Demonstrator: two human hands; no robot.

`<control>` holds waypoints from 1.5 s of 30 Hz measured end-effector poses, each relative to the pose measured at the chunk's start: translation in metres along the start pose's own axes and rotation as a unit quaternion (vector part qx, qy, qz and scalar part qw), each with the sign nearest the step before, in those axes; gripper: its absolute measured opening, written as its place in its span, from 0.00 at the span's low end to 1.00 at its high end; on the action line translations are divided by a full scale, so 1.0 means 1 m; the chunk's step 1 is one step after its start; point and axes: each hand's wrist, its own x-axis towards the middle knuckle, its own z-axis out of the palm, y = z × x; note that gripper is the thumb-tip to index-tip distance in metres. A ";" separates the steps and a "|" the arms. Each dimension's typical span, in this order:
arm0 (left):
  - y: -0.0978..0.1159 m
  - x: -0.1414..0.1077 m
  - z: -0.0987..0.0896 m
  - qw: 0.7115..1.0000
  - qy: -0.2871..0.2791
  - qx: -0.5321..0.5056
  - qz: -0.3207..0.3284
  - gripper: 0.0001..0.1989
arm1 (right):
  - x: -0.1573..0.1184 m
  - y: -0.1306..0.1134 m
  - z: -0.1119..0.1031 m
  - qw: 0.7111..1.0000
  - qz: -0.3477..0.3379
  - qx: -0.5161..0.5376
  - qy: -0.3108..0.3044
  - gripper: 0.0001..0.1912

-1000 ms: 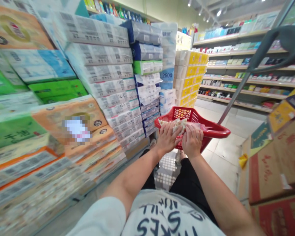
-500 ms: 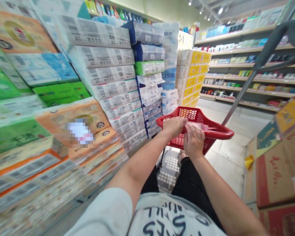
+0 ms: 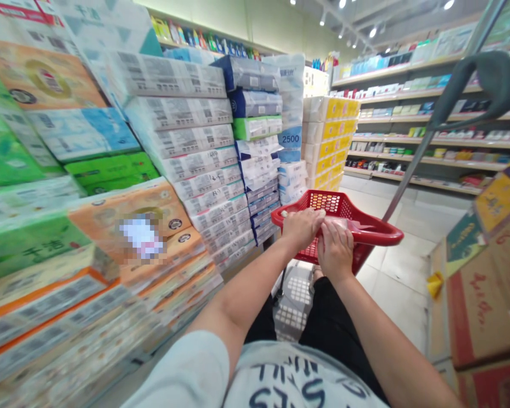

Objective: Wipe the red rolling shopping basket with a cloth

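A red plastic rolling basket [image 3: 351,212] with honeycomb holes is in front of my body. My left hand [image 3: 302,228] is closed over the near rim, knuckles up. Just right of it, lower down, my right hand [image 3: 335,248] also curls over that rim, and the fingertips of both hands nearly meet. A pinkish, shiny packet [image 3: 343,222] shows beside my right fingers at the basket's top; whether a hand touches it I cannot tell. From the basket's right side a metal pole [image 3: 408,170] slants up to a grey loop handle [image 3: 476,85].
Stacks of wrapped tissue packs [image 3: 195,136] rise close on my left. Yellow-and-white packs [image 3: 331,141] stand ahead. Cardboard boxes [image 3: 484,306] are piled at the right. Stocked shelves [image 3: 429,116] line the back beyond the pale tiled floor [image 3: 408,280].
The view has tilted up slightly, so the stacks and shelves sit a little lower in the picture. Both hands keep their places on the basket's rim.
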 end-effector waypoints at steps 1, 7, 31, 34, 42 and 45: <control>0.002 -0.004 0.001 1.000 0.021 0.002 -0.006 0.23 | 0.000 -0.001 0.000 1.000 0.002 0.001 0.000 0.20; -0.008 -0.003 -0.001 1.000 0.004 -0.009 0.011 0.24 | -0.003 -0.004 -0.001 1.000 0.004 0.005 0.001 0.22; 0.003 -0.041 -0.001 0.997 0.055 0.019 -0.047 0.28 | -0.006 -0.006 -0.004 1.000 0.009 0.014 -0.012 0.22; -0.008 -0.025 -0.009 1.000 -0.014 0.006 -0.024 0.24 | -0.006 -0.005 -0.005 1.000 0.011 0.011 -0.014 0.23; -0.003 -0.031 0.003 0.996 0.067 0.005 -0.059 0.24 | -0.003 -0.008 -0.004 1.000 0.004 0.013 -0.009 0.24; 0.002 -0.048 0.010 0.996 0.089 0.012 -0.019 0.29 | -0.005 -0.007 -0.003 1.000 0.011 0.016 0.002 0.24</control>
